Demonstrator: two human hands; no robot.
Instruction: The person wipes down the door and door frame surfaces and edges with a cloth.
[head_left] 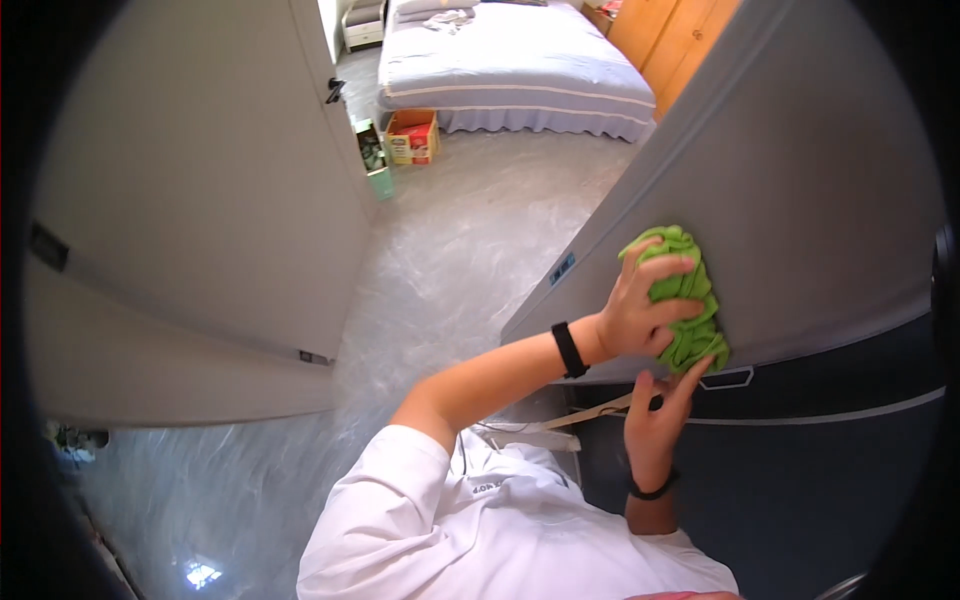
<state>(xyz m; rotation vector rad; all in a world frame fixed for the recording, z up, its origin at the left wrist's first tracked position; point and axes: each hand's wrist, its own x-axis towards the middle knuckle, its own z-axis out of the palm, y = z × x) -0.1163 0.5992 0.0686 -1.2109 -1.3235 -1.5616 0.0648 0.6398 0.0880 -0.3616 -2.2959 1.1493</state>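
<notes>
A bunched, bright green cloth (690, 345) is pressed against a grey upright panel (800, 200) on the right. My left hand (640, 305) lies over the cloth, its fingers bent around the folds and gripping them. Just below, my right hand (658, 425) is raised with thumb and forefinger apart. Its forefinger tip touches the cloth's lower edge, while its other fingers are partly hidden. Each wrist carries a black band.
A pale door (200, 200) with a dark handle (335, 91) stands at the left. Beyond the doorway are a bed (510, 70), an open cardboard box (413, 140) and a wooden wardrobe (665, 45). Grey marbled floor (440, 260) stretches between. Dark surfaces lie below the panel.
</notes>
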